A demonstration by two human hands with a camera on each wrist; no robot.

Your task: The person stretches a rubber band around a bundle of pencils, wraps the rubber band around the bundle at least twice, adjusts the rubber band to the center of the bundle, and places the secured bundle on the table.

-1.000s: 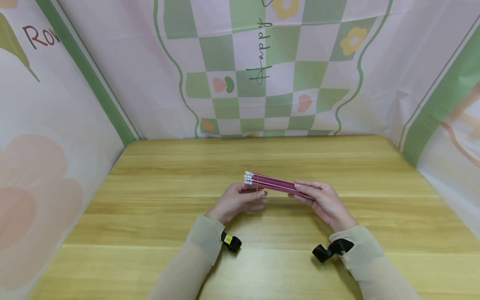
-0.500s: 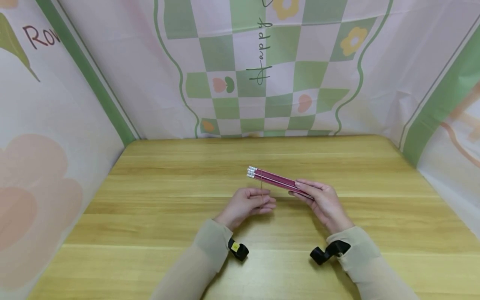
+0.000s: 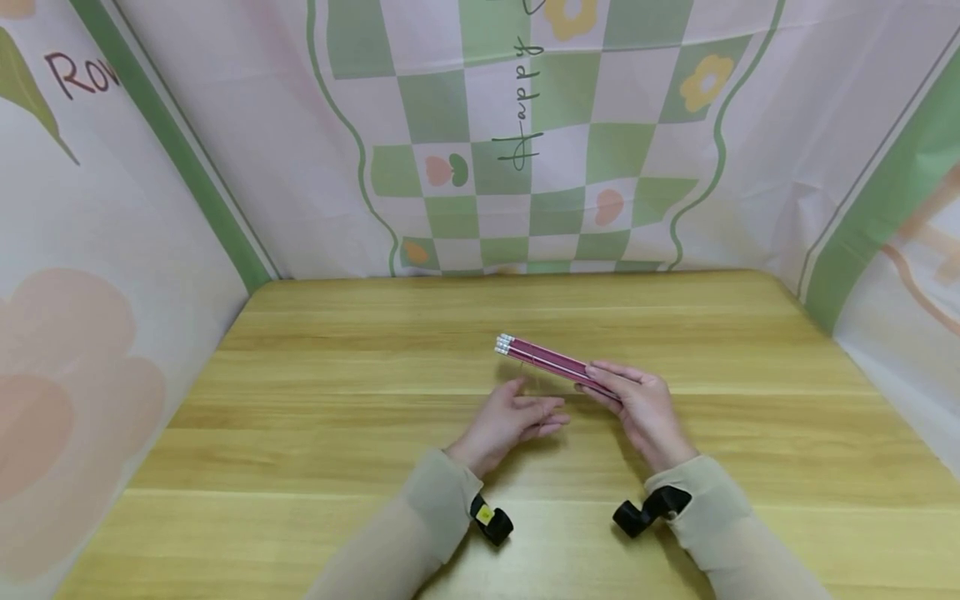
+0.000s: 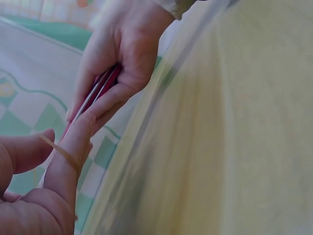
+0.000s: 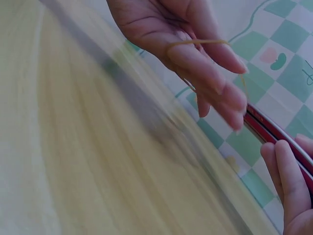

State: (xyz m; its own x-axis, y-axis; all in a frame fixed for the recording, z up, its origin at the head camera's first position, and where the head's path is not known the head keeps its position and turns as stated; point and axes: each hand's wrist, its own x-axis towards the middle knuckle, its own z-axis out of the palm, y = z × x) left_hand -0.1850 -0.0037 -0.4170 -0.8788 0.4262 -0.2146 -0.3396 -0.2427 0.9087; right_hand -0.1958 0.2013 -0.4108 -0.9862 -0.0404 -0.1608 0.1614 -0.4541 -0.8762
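Observation:
In my right hand [image 3: 645, 408] is a small bundle of dark red pencils [image 3: 558, 364], gripped near the right end. Their white-tipped eraser ends with silvery ferrules point up and to the left. My left hand [image 3: 506, 425] is just below the eraser ends, fingers extended and thumb apart from the index finger. A thin tan rubber band [image 5: 198, 42] loops over the left thumb and fingers in the right wrist view. From there it runs toward the pencils, and a faint line of it crosses them near the ferrules. The left wrist view shows the band [image 4: 63, 152] stretched between thumb and index finger.
The hands are above a light wood-grain table [image 3: 330, 333]. Printed cloth with green checks [image 3: 502, 167] hangs behind the table, and more cloth stands at both sides. A black camera strap is on each wrist [image 3: 491, 521].
My left hand has moved right and slightly down, and its pinch on the rubber band has spread apart. The pencils' eraser ends have risen a little; my right hand keeps its grip.

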